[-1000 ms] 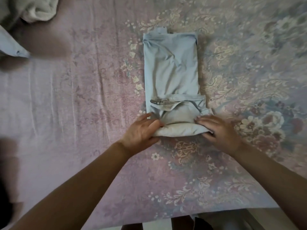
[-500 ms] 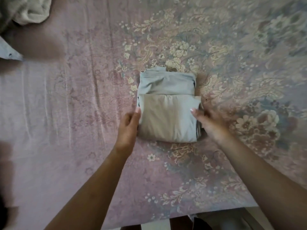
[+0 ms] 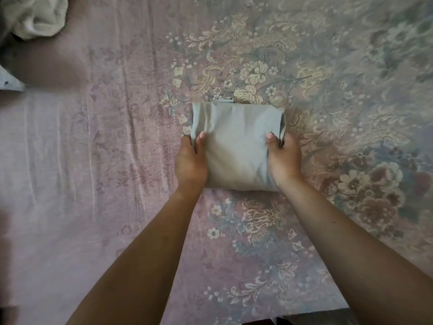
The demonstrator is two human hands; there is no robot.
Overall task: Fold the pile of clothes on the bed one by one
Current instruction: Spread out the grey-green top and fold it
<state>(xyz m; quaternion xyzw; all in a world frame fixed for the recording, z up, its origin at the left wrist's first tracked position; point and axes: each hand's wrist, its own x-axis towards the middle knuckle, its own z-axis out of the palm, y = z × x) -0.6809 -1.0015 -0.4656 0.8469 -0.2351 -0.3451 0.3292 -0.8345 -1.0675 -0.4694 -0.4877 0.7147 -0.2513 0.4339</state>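
A pale blue garment (image 3: pixel 236 146) lies folded into a compact rectangular bundle in the middle of the bed. My left hand (image 3: pixel 190 160) grips its left edge, thumb on top and fingers tucked under the side. My right hand (image 3: pixel 282 158) grips the right edge the same way, thumb on the top layer. A crumpled white garment (image 3: pixel 38 16) lies at the far left corner of the view.
The bed is covered by a pink and blue floral sheet (image 3: pixel 93 160). A light blue cloth corner (image 3: pixel 9 83) pokes in at the left edge. The bed's near edge runs along the bottom of the view.
The long blue garment was folded over twice from the near end. It is now a small bundle, and both hands have moved from its near end to gripping its sides.
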